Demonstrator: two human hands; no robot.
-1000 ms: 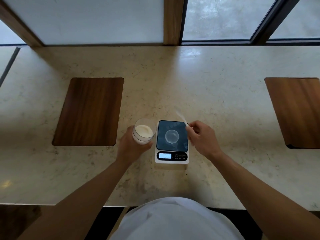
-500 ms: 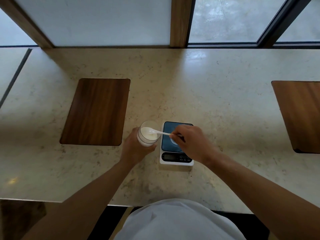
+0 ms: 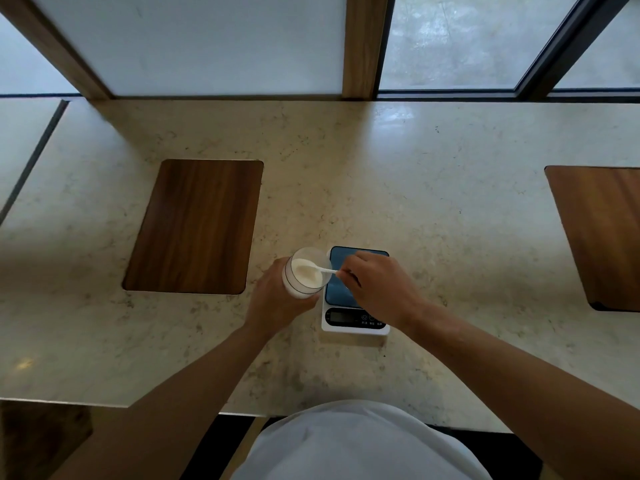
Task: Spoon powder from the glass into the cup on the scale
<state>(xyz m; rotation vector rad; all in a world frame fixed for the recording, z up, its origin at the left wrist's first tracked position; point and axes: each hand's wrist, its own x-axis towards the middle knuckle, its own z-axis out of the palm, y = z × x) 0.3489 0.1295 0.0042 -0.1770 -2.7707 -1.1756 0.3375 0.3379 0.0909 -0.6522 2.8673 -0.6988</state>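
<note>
A clear glass (image 3: 305, 276) holding white powder stands tilted just left of the scale, and my left hand (image 3: 277, 299) is wrapped around it from below. My right hand (image 3: 377, 289) pinches the handle of a small white spoon (image 3: 320, 270), whose bowl sits in the powder inside the glass. The white scale (image 3: 353, 322) with its dark blue platform lies under my right hand. The cup on the platform is hidden by that hand.
A dark wooden board (image 3: 197, 225) is set into the stone counter (image 3: 433, 202) to the left of the glass. Another wooden board (image 3: 602, 233) lies at the right edge. Window frames run along the counter's far side.
My right hand swung the spoon from above the scale leftward into the glass. The hand now covers the cup. My left hand kept its hold on the glass.
</note>
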